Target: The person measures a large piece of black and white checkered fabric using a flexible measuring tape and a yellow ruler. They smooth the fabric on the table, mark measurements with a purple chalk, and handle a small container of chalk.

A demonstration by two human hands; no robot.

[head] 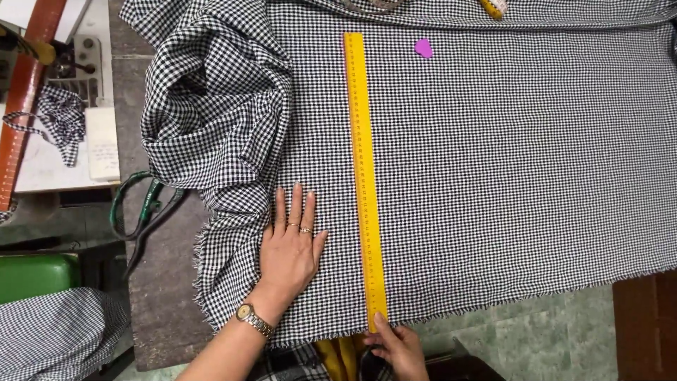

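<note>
A black-and-white checked fabric [508, 169] lies spread flat over the table, bunched into folds at its left side. A long yellow ruler [364, 169] lies on it, running from the far side to the near frayed edge. My left hand [290, 247] rests flat on the fabric just left of the ruler, fingers together, with rings and a wristwatch. My right hand [398, 346] is at the near edge, its fingertips touching the ruler's near end. A small pink chalk piece [423, 48] lies on the fabric right of the ruler's far end.
Green-handled scissors [144, 208] lie on the dark table left of the bunched fabric. A sewing machine with a checked scrap [63, 123] stands at the far left. More checked fabric [56, 331] sits at the lower left beside a green seat [35, 275].
</note>
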